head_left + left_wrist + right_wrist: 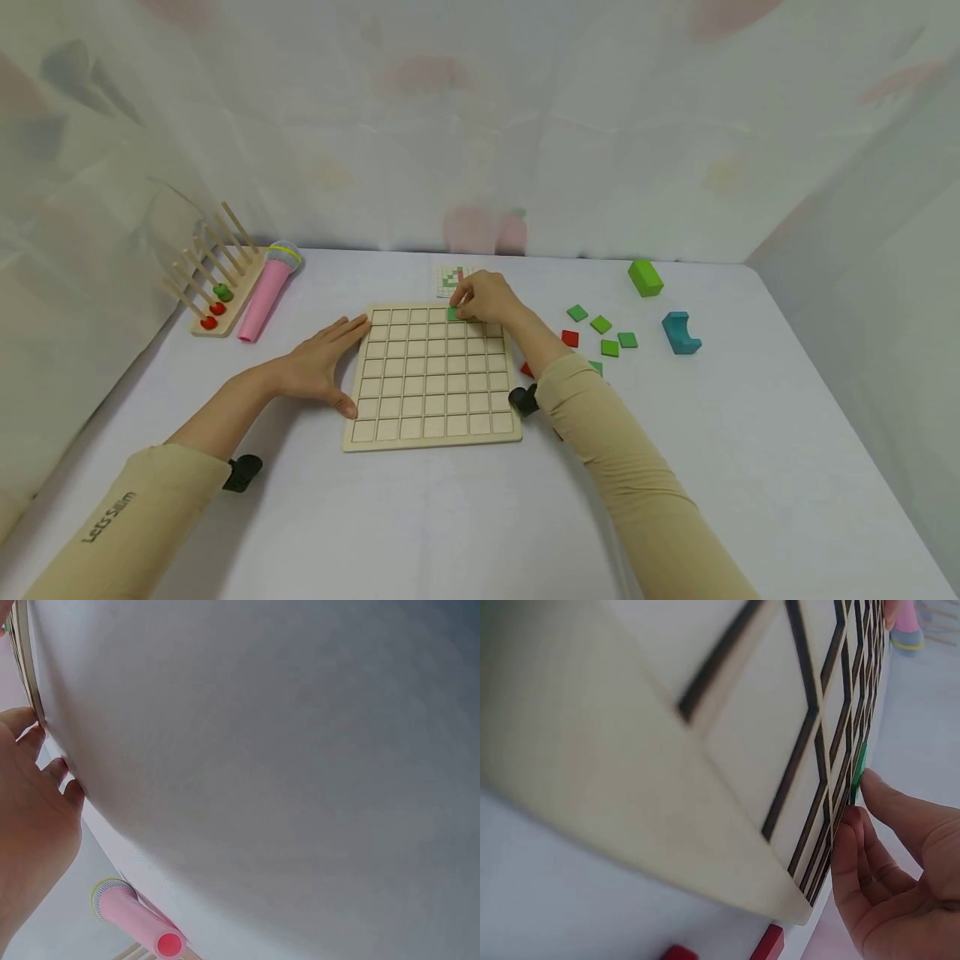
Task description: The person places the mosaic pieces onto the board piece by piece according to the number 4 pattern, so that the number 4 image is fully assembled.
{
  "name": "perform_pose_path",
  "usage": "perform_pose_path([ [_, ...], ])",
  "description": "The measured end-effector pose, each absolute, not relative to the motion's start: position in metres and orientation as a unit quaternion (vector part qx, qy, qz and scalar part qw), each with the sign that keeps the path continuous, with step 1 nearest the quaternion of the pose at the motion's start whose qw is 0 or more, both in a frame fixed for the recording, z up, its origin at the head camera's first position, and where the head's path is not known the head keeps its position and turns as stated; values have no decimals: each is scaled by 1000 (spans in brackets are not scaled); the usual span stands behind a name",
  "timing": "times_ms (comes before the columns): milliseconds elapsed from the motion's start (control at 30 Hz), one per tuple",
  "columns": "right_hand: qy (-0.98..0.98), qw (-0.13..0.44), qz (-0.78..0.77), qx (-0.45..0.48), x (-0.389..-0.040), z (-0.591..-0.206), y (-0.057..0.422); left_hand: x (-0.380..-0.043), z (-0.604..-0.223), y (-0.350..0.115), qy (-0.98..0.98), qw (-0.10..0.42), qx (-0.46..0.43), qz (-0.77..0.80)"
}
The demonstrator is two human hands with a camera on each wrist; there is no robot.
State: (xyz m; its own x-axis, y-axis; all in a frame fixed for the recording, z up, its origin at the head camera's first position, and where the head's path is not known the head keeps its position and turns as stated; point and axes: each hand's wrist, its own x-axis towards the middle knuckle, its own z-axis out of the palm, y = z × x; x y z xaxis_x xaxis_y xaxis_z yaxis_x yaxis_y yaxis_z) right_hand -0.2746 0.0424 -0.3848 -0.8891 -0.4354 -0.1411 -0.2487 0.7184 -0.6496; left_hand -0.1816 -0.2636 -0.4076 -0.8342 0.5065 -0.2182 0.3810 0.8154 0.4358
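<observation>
A pale wooden grid board [416, 364] lies flat on the white table. At its far row a small green square tile [452, 314] sits at the fingertips of my right hand [483, 297], which pinches it with thumb and curled fingers. From the right wrist the thumb meets the green tile [860, 769] at the grid's far edge. My left hand [318, 364] is spread along the board's left edge, thumb near the front corner, fingers farther back. In the left wrist view its fingers [31, 739] touch the board's side.
Several green tiles [601, 324] and red tiles [570, 338] lie to the right, some partly behind the right arm. A pattern card [452, 281] lies behind the board. Pegged rack [237, 293] and pink microphone [266, 298] stand left; green block [645, 277] and teal piece [680, 333] right.
</observation>
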Motion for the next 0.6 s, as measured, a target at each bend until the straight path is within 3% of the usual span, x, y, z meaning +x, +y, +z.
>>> perform_pose_path([
  [267,920,121,-321,-189,-280,-374,59,-181,-407,-263,940,169,230,188],
  [600,929,115,-312,-164,-296,-359,113,-181,-405,-262,939,173,229,187],
])
